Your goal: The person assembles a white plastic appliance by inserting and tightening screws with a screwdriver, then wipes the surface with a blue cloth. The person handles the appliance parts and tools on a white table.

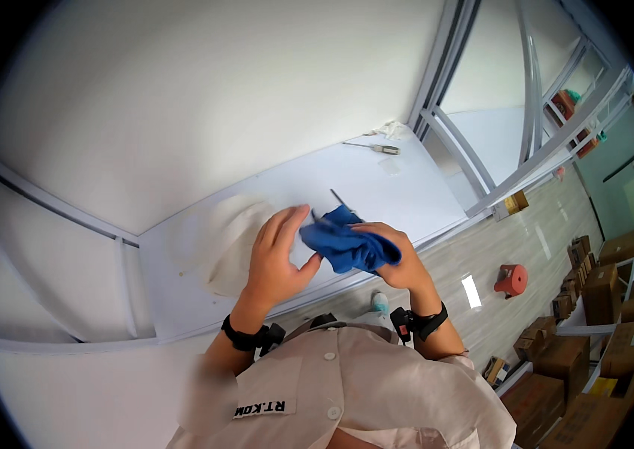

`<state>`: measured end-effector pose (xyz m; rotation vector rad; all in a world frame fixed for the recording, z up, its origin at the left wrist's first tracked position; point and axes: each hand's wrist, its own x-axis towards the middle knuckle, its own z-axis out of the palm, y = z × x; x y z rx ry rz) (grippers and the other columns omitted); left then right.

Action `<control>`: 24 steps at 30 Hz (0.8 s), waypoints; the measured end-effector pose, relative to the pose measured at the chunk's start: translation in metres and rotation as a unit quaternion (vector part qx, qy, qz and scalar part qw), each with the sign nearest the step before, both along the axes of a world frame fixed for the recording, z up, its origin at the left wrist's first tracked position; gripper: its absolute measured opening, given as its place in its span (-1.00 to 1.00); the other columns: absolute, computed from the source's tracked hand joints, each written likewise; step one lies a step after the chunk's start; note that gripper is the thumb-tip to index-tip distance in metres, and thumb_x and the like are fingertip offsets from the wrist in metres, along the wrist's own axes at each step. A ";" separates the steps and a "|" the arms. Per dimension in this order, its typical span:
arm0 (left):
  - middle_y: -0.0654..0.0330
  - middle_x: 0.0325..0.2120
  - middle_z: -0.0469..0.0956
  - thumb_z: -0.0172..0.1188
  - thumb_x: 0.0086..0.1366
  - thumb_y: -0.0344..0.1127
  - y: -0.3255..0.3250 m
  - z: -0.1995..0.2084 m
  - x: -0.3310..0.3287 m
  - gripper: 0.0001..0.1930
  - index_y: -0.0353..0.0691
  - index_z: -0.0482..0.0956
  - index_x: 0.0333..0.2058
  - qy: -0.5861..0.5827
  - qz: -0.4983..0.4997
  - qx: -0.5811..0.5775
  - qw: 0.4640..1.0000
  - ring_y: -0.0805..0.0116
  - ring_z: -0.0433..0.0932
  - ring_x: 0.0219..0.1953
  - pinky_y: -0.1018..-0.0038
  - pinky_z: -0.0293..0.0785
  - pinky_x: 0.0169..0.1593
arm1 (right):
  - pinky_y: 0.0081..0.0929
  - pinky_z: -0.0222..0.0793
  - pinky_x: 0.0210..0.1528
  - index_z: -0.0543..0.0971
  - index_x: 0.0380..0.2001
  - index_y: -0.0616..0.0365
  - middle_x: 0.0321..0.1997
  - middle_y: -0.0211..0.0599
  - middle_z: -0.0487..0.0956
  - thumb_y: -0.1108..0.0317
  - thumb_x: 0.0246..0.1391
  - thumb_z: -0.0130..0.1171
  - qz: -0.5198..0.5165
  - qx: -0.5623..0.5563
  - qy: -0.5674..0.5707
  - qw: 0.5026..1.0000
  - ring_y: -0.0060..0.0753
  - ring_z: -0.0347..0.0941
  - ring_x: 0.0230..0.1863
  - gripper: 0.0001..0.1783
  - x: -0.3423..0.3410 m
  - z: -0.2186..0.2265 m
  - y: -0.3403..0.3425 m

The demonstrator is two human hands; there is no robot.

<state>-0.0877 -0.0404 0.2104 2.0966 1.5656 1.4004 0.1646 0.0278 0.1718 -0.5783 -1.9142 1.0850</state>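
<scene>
Head view, from the left: a cream-coloured heap (pixel 229 243) sits on the white tabletop (pixel 425 191), beside the left hand (pixel 279 258). That hand is spread and grips nothing, its fingers raised and its thumb pointing right, close against the edge of a blue cloth (pixel 351 247); whether the thumb touches it I cannot tell. A black strap (pixel 242 335) circles the left wrist. The blue cloth is bunched up between the two hands, above the front part of the tabletop. A thin dark rod (pixel 339 197) shows just past its far edge, perhaps poking out of the folds or lying behind them. On the cloth's right side, the right hand (pixel 395 262) grasps it, fingers over the top. Farther back lie a screwdriver (pixel 384 150), its shaft pointing left, a small clear square (pixel 389 166) and a crumpled white cloth (pixel 392 130). Off to the right, a red stool (pixel 512 280) stands on the floor near cardboard boxes (pixel 564 355).
</scene>
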 end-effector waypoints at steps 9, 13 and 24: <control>0.17 0.02 0.67 0.30 -0.03 -0.65 0.098 -0.057 0.136 -0.53 -0.18 0.74 -0.08 0.067 -0.097 -0.073 0.990 0.09 0.63 0.06 0.24 0.61 0.08 | -0.11 0.51 0.26 0.73 0.12 -0.15 0.30 -0.31 0.63 0.54 -0.20 0.34 -0.065 0.202 -0.215 0.953 0.01 0.52 0.31 -0.31 0.138 0.001 0.073; 0.15 -0.04 0.68 0.24 -0.01 -0.72 0.134 -0.107 0.193 -0.56 -0.22 0.73 -0.12 0.025 -0.068 -0.081 0.994 0.06 0.61 0.06 0.21 0.61 0.07 | -0.10 0.51 0.24 0.73 0.11 -0.22 0.31 -0.34 0.61 0.51 -0.06 0.29 -0.098 0.276 -0.303 0.907 -0.06 0.51 0.31 -0.40 0.186 -0.032 0.104; 0.07 0.21 0.61 0.25 0.13 -0.67 0.213 -0.161 0.279 -0.52 -0.22 0.72 0.06 0.067 -0.035 -0.080 0.994 -0.04 0.47 0.36 0.13 0.43 0.37 | 0.05 0.26 0.45 0.69 0.18 -0.18 0.37 -0.18 0.55 0.48 0.03 0.17 -0.212 0.290 -0.316 0.878 0.01 0.45 0.37 -0.40 0.228 -0.115 0.135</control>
